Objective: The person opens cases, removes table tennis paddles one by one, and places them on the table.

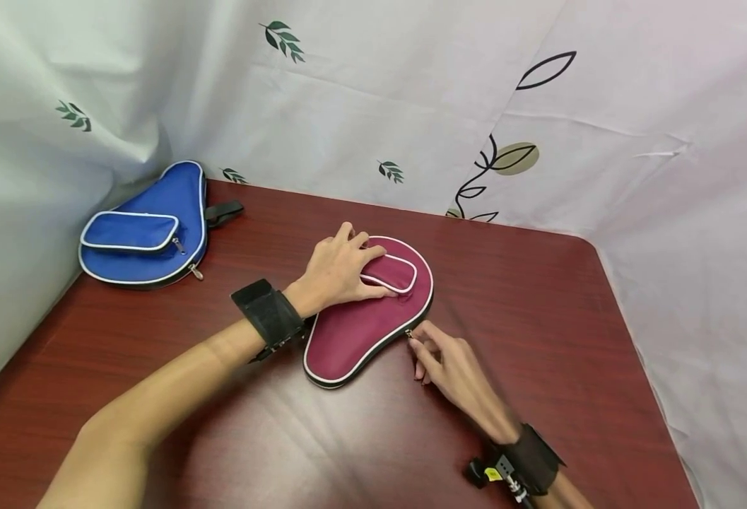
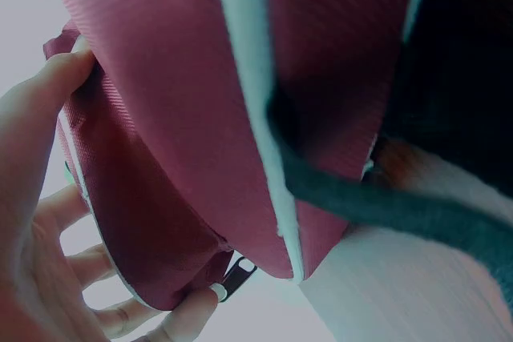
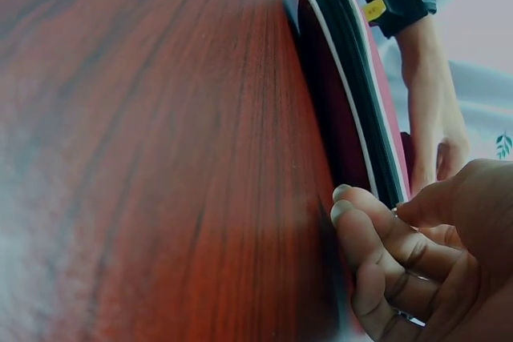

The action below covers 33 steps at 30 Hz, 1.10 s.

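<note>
Maroon paddle case (image 1: 363, 322) lies mid-worktop (image 1: 538, 318), handle end toward the near edge, left hand (image 1: 338, 272) pressing flat on its pocket; wrist views show left fingers (image 2: 48, 222) spread, right hand (image 3: 417, 246) pinching the zip pull (image 1: 408, 334).

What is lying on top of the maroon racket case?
The left hand rests on the maroon racket case, fingers over its small front pocket. The case is zipped shut, so its contents cannot be seen.

Makeshift recording corner: leaf-print sheets (image 1: 373, 92) hung as backdrop on all sides of a dark red wooden tabletop (image 1: 526, 311).
</note>
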Motion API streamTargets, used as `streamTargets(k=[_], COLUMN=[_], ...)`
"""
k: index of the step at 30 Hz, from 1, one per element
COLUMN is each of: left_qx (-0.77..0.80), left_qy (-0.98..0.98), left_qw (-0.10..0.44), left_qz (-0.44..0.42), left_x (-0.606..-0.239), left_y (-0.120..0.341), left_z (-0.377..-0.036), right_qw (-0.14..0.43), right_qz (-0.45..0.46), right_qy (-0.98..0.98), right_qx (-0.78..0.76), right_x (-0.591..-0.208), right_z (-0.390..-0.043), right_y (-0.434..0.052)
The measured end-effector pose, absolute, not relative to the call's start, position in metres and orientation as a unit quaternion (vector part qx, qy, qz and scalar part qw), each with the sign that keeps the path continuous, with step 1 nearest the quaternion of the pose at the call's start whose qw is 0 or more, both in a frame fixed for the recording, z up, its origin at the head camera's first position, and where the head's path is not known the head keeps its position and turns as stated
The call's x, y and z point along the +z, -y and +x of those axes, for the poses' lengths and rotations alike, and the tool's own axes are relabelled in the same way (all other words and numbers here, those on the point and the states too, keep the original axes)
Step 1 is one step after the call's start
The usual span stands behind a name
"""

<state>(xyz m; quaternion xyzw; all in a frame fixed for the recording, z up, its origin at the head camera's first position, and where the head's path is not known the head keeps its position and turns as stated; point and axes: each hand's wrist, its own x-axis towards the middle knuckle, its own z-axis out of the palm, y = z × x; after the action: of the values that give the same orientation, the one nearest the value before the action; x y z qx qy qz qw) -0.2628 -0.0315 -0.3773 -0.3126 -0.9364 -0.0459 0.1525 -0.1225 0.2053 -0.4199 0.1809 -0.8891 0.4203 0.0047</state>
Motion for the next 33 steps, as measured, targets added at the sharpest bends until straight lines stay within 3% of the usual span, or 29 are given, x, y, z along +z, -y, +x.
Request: streamTargets(k=[18, 30, 33], left_qx=[-0.056, -0.059, -0.062], left_qy=[0.938, 0.938, 0.943], left_qw=[0.173, 0.196, 0.181], left_qz=[-0.296, -0.28, -0.274], left_x=[-0.381, -0.39, -0.391], left_y=[0.029, 0.025, 0.025], left_z=[-0.264, -0.278, -0.282], right_qw=[0.022, 0.006, 0.001], right_qz=[0.22, 0.246, 0.271], right_qy=[0.891, 0.911, 0.908], right_qx=[0.397, 0.332, 0.321], right_x=[-0.42, -0.409, -0.407], right_z=[-0.117, -0.104, -0.101], right_y=[-0.194, -0.189, -0.189])
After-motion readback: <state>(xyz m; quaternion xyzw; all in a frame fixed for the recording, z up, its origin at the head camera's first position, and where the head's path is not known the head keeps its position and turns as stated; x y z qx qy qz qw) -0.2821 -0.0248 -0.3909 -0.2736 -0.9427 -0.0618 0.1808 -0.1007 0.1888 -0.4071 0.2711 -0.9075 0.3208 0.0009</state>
